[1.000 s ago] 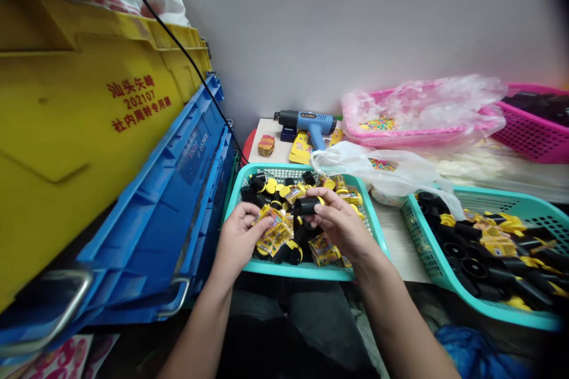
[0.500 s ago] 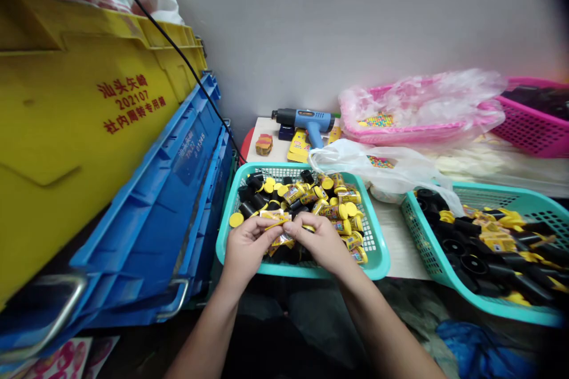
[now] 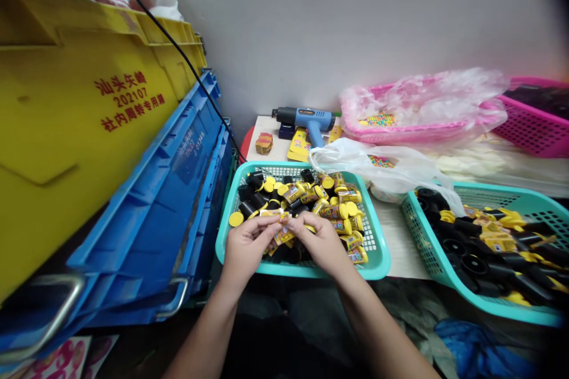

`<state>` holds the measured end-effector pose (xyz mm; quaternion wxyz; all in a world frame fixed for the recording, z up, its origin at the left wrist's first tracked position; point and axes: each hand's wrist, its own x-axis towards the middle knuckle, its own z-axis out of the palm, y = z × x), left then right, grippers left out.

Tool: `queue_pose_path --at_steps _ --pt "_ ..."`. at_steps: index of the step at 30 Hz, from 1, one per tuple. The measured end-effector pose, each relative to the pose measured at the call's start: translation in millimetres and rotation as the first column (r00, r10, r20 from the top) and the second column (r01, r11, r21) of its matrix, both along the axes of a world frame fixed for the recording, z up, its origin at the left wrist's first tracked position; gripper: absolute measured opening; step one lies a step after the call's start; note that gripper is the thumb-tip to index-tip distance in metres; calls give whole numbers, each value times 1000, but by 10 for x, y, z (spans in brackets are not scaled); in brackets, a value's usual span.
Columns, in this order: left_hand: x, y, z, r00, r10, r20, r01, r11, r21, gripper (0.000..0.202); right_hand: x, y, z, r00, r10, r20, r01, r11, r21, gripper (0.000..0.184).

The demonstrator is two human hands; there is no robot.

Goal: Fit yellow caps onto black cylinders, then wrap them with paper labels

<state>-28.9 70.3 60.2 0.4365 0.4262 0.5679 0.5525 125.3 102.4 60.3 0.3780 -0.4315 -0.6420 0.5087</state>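
Over the near part of a turquoise basket point(image 3: 380, 254), my left hand point(image 3: 249, 243) and my right hand point(image 3: 320, 243) meet fingertip to fingertip. Both pinch a small yellow printed plastic label point(image 3: 283, 222), which is partly covered by the thumbs and fingers. Beneath and around them lie small tubs with yellow lids point(image 3: 335, 212), several wrapped in printed labels. Plain black tubs point(image 3: 248, 209) lie mixed in, mostly at the left. What lies directly under my palms is hidden.
A blue heat gun point(image 3: 313, 121) rests behind the basket near a yellow card point(image 3: 300, 145). A second turquoise basket point(image 3: 489, 308) with black and yellow parts stands at right. Pink baskets point(image 3: 533, 127) and a white plastic bag point(image 3: 351, 157) are behind. Blue crates point(image 3: 155, 207) crowd the left.
The label between my fingertips has turned from a thin yellow edge to show more of its printed face. Both hands stay in nearly the same place.
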Motion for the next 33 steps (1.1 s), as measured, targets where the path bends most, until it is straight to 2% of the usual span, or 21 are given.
queue_pose_path --at_steps 3,6,12,14,17,19,22,26,33 --pt "1 8 -13 999 13 -35 -13 1000 12 25 19 -14 24 1000 19 -9 -19 1000 -4 29" --pt "9 13 -30 999 31 -21 -30 999 41 33 15 -27 47 1000 -19 6 19 1000 -4 20" --pt "29 -5 6 992 42 -119 -39 999 27 11 -25 -34 -1 997 -71 -2 71 993 99 31" --pt "14 -12 7 986 76 -147 -71 997 39 10 -4 -28 -28 997 -70 -43 73 995 61 34" --pt "-32 -17 -18 978 126 -165 -114 990 84 11 78 -11 -25 967 -93 -238 85 995 -44 29" --pt "-58 -17 -35 979 127 -162 -113 989 94 12 147 1 15 924 -121 -362 77 988 -133 25" --pt "-67 -14 -39 984 96 -153 -81 991 104 12 229 12 85 900 -113 -422 17 974 -225 34" --pt "-45 -14 -28 989 75 -124 -59 990 131 13 280 17 97 926 -5 -378 -92 967 -238 31" --pt "-52 -17 -43 981 114 -158 -85 980 179 19 327 13 33 980 10 -201 -47 982 -182 32"
